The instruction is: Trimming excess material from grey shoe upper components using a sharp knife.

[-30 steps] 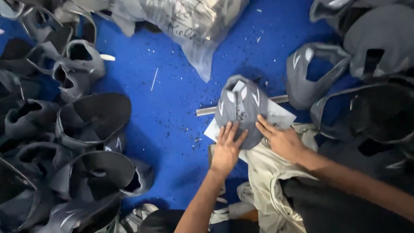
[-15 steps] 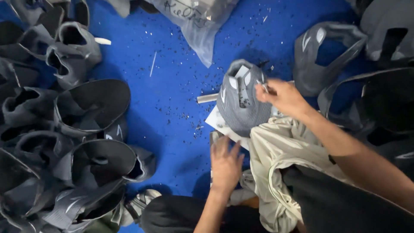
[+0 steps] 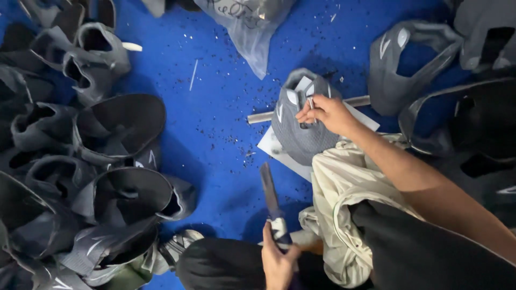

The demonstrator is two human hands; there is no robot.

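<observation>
My right hand (image 3: pixel 327 114) presses down on a grey shoe upper (image 3: pixel 301 129) that lies over a white sheet (image 3: pixel 271 145) and a thin metal rod (image 3: pixel 263 116) on the blue floor. Its fingers pinch a small light piece against the upper. My left hand (image 3: pixel 277 256) is near my lap, closed around the handle of a long flat tool (image 3: pixel 270 189) whose blurred blade points up toward the upper. My beige trouser leg (image 3: pixel 344 193) lies between the two hands.
A heap of grey and black shoe uppers (image 3: pixel 107 161) fills the left side. More uppers (image 3: pixel 408 70) lie at the right and top right. A clear plastic bag (image 3: pixel 247 27) sits at the top. Dark specks litter the blue floor (image 3: pixel 215 96).
My left hand has left the shoe upper, drawn back toward my lap and taken hold of the long tool. My right hand has stayed on the upper, shifting to its top.
</observation>
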